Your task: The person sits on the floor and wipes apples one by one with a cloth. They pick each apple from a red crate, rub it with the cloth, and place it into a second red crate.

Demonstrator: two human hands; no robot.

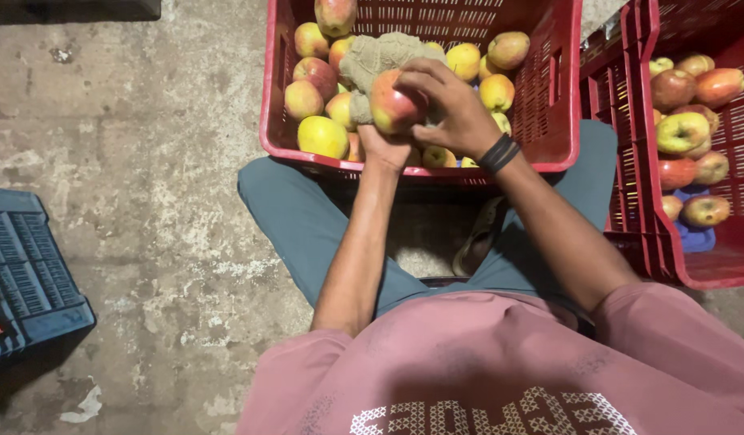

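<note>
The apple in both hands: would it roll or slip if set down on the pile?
The apple looks round and smooth-skinned, so it would probably roll on the heaped fruit in the red crate. Likely firm, yet bruisable. The cloth beside it looks floppy, and the left hand and right hand cradle it.

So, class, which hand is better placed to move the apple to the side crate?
Likely the right hand: it covers the apple and is nearer that crate; the left hand holds the cloth.
</note>
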